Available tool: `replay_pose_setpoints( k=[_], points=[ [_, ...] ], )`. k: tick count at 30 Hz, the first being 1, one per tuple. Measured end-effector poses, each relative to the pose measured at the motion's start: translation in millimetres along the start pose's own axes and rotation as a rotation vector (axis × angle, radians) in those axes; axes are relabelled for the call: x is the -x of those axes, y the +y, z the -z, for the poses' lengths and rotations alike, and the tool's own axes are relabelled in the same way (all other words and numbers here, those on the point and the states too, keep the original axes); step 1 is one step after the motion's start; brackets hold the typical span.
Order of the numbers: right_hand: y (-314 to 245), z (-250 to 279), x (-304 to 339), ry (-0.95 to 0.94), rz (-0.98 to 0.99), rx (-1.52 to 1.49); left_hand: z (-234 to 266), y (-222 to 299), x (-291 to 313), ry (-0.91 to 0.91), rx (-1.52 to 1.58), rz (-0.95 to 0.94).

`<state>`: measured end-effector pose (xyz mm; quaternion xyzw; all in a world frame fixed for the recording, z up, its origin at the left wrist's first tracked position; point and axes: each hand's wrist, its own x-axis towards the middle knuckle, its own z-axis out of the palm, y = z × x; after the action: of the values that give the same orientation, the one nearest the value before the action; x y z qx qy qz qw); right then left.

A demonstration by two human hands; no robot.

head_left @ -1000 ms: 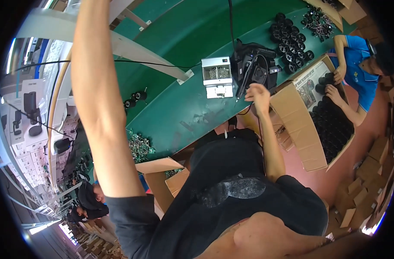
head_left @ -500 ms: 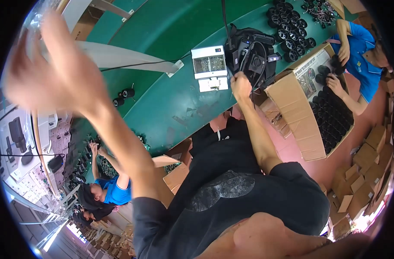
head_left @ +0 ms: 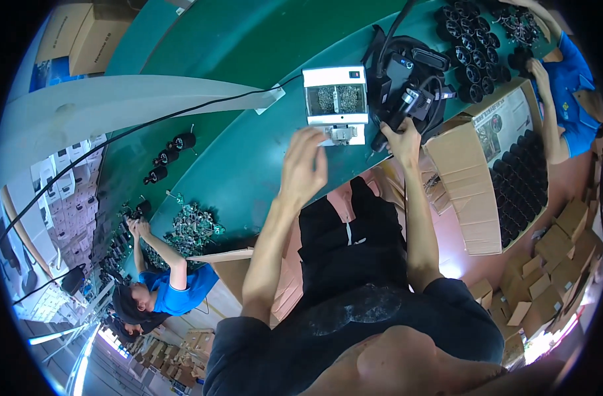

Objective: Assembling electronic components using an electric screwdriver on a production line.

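My left hand [head_left: 305, 168] hovers at the front of a white screw feeder [head_left: 336, 119], its fingers stretched out and apart, with nothing seen in them. Through the feeder's clear window, small metal screws show in two heaps. My right hand [head_left: 403, 138] is wrapped round a dark corded tool that looks like an electric screwdriver [head_left: 395, 121], held slanted just right of the feeder. Behind it lies a black bag [head_left: 387, 53] with black devices and cables on it.
Rows of black round housings [head_left: 473, 56] stand at the back right. An open carton [head_left: 463, 185] of black parts is on the right, beside a co-worker in blue [head_left: 572, 99]. At left are several black motors [head_left: 166, 158], a heap of small parts [head_left: 196, 224] and another co-worker [head_left: 176, 290].
My left hand has come down from high on the left to the feeder's front. My right hand has moved slightly right, and the dark tool now shows in its grip. The view has shifted.
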<state>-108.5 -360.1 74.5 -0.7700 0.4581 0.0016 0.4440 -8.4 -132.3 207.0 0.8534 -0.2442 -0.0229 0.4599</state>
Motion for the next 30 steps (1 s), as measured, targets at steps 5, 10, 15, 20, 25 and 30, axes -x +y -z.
replay_pose_setpoints(
  k=[5,10,15,20,25,30],
  points=[
    [-5.1,-14.8,-5.6,-0.030,-0.079,-0.087,-39.5,-24.6,-79.2,-0.509,-0.358,-0.686],
    [-13.5,-16.5,-5.0,-0.038,-0.137,-0.087,-62.1,-12.7,-114.2,-1.066,-0.767,-0.752],
    [-17.0,-18.1,-0.4,-0.029,-0.150,-0.088,-69.2,-18.3,-120.9,-1.181,-0.761,-0.740],
    [-13.1,-25.4,0.3,0.016,-0.133,-0.098,-73.5,-27.2,-119.5,-1.101,-0.705,-0.744],
    [-9.5,-26.0,-1.7,-0.003,-0.107,-0.050,-67.7,-32.3,-107.8,-0.973,-0.650,-0.706],
    [-10.6,-13.8,9.9,0.022,-0.071,-0.049,-40.0,-40.4,-79.8,-0.599,-0.442,-0.698]
  ],
)
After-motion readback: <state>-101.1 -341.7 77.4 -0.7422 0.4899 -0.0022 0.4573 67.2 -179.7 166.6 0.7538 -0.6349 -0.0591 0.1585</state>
